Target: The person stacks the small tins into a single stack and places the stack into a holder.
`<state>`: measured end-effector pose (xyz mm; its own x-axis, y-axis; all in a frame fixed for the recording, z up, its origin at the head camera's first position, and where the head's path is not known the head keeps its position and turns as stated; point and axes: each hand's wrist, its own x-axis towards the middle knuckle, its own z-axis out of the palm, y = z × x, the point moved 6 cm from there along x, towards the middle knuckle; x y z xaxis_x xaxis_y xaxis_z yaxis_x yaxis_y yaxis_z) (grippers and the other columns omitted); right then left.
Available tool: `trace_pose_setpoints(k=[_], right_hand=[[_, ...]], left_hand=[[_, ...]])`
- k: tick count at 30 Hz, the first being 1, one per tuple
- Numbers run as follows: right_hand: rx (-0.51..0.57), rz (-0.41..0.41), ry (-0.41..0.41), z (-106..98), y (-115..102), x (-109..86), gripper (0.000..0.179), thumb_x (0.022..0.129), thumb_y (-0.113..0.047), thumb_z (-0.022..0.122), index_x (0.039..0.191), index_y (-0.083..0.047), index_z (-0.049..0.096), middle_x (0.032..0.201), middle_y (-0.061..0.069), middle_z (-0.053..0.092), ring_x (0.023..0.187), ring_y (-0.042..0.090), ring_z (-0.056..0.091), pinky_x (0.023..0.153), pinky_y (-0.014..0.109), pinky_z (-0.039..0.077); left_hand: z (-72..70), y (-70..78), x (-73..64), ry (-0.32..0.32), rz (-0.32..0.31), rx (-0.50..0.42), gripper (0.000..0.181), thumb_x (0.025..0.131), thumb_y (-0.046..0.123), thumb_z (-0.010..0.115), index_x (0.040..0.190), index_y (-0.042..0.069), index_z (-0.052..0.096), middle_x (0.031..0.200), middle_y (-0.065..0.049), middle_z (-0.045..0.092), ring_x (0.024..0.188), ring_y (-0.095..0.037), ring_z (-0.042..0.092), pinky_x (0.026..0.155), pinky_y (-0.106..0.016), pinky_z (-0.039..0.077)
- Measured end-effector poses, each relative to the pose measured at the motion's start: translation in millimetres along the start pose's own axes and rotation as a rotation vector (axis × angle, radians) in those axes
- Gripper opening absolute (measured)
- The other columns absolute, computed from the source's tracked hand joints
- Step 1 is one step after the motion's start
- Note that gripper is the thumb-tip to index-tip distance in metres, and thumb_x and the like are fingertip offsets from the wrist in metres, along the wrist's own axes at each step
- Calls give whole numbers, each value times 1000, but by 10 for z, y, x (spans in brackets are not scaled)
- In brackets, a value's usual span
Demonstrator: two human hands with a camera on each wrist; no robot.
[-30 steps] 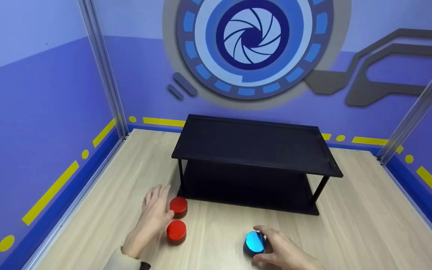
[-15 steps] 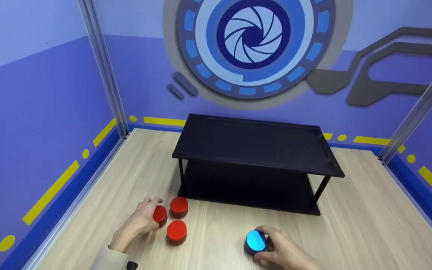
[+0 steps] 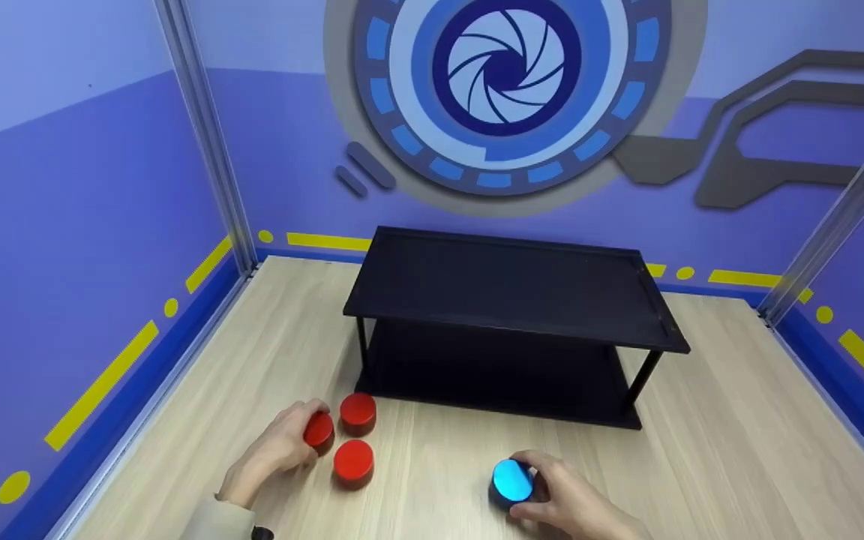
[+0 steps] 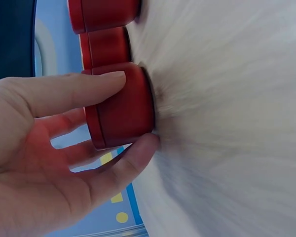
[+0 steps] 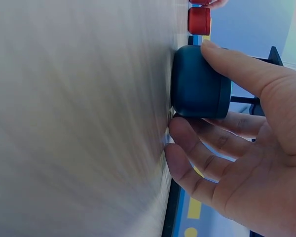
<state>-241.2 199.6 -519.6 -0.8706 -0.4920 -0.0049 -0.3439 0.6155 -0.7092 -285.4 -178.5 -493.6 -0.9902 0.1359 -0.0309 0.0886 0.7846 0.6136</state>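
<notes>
In the head view my left hand [image 3: 276, 448] grips a small red round tin [image 3: 319, 433] at the left of the table. Its thumb [image 4: 96, 89] and curled fingers lie around the tin's side in the left wrist view, and the tin stands on the wood. Close beside it are two more red tins, a farther one [image 3: 358, 412] and a nearer one [image 3: 354, 463]. Farther right, my right hand [image 3: 567, 499] holds a blue round tin [image 3: 512, 482] between thumb and fingers. That tin also stands on the table in the right wrist view.
A black two-level shelf [image 3: 507, 281] stands behind the tins on thin posts, its lower board [image 3: 492, 375] near the tabletop. Wood-grain table [image 3: 432, 480] lies under everything. Blue-purple panels [image 3: 87, 247] with metal corner posts [image 3: 211, 142] close off the sides and back.
My left hand has moved left and toward me from beside the two red tins, and a third red tin now shows in its grip. The right hand stays at the blue tin.
</notes>
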Motion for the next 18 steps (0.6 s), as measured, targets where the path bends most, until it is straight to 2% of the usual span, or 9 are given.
trace_pose_setpoints(k=[5,10,18], right_hand=[[9,0,-5,-2,-1,0,62,76,-36,80,125,-7,55,113,2,62,86,0,55,75,20,49],[7,8,-8,1,0,6,62,76,-37,79,126,-8,55,115,2,62,88,1,55,76,20,49],[6,-21,4,5,-10,-6,59,76,-38,79,123,-12,57,114,-1,62,91,2,56,78,21,50]], left_hand=[[9,-45,8,12,-41,-37,65,55,-17,73,115,4,56,102,-12,61,93,-25,57,79,-41,50],[4,-91,22,31,-71,-70,57,56,-15,74,106,3,52,96,-12,61,88,-24,58,75,-39,51],[-20,-89,33,89,-48,-98,53,56,-11,75,103,3,55,95,-9,60,88,-23,57,79,-39,49]])
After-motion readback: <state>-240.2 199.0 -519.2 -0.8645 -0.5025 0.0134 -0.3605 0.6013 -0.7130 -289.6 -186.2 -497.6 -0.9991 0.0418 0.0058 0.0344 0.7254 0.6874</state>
